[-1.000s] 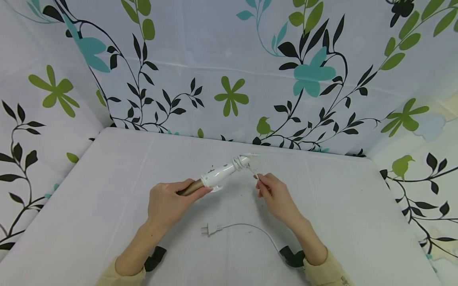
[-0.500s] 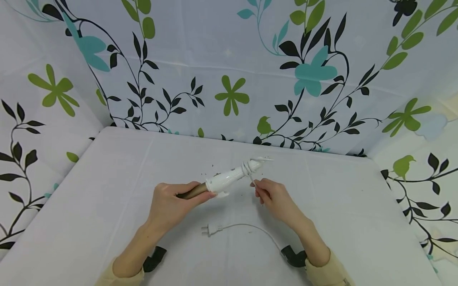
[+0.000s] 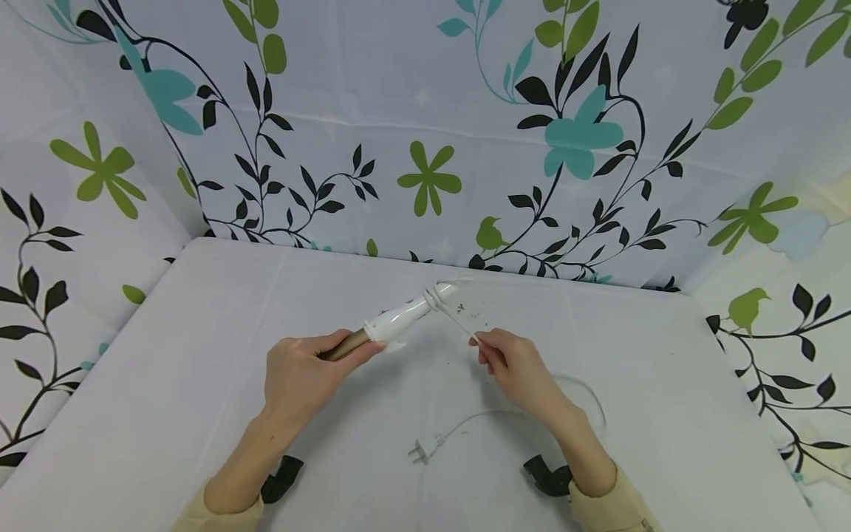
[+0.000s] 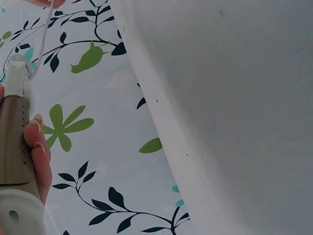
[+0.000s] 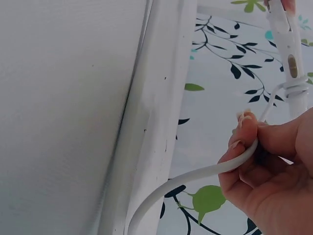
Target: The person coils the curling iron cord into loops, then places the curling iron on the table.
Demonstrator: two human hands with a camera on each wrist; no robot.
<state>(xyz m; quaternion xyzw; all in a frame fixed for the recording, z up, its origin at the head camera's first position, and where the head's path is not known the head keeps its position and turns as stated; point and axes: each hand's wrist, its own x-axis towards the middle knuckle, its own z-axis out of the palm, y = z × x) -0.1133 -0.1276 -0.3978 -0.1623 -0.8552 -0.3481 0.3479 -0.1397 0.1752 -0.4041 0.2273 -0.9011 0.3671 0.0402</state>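
Observation:
My left hand (image 3: 302, 377) grips a white curling iron (image 3: 399, 319) by its brown barrel (image 4: 13, 142), holding it tilted above the table with the handle end pointing up and right. Turns of white power cord (image 5: 296, 89) circle the end of the handle. Between thumb and fingers, my right hand (image 3: 518, 369) pinches this cord, and a stretch of it runs taut from the handle to the fingertips (image 5: 244, 125). On the table in front lies the two-pin plug (image 3: 420, 451), its cord partly hidden behind my right forearm.
The white table (image 3: 219, 332) is bordered by patterned cloth (image 3: 425, 111) at the back and both sides. A black wrist device (image 3: 548, 476) shows by the right wrist, another (image 3: 282, 480) by the left. Small dark specks dot the tabletop.
The curling iron and my left hand have shifted left. The cord between handle and right hand has lengthened. The plug has slid right and turned, and a cord loop now shows beside the right forearm.

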